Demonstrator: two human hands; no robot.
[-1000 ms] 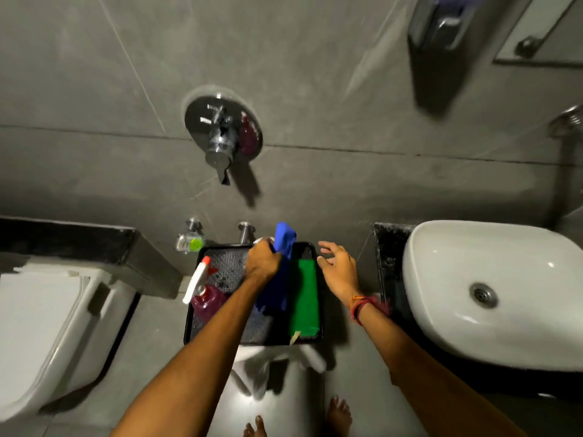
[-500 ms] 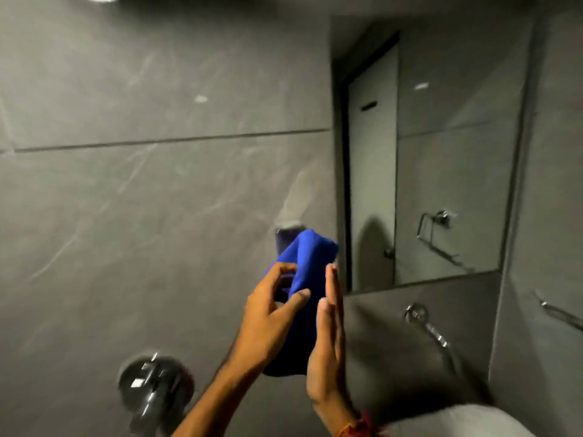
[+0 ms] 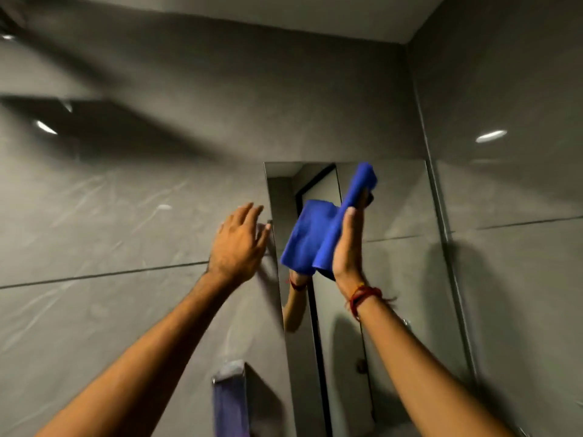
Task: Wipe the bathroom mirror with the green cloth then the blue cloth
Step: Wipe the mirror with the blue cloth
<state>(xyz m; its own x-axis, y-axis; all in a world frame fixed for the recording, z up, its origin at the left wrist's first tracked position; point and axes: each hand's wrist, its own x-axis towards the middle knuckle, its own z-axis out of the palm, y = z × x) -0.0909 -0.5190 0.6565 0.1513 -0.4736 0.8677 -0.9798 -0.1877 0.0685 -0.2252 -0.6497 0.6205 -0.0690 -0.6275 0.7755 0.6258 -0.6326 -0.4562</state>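
The blue cloth (image 3: pixel 334 225) is held up against the upper left part of the bathroom mirror (image 3: pixel 394 263), with its reflection just left of it. My right hand (image 3: pixel 348 247), with a red thread at the wrist, presses the cloth from the right with a flat palm. My left hand (image 3: pixel 238 244) is open, fingers spread, on the grey wall next to the mirror's left edge, apart from the cloth. The green cloth is out of view.
Grey tiled walls (image 3: pixel 126 216) surround the mirror, with a corner to the right. A wall-mounted soap dispenser (image 3: pixel 230 395) sits below my left arm. The mirror reflects a door and my forearm.
The view has swung up from the tray to the mirror. The blue cloth went from my left hand to my right, which raised it onto the glass. My left hand let go and opened.
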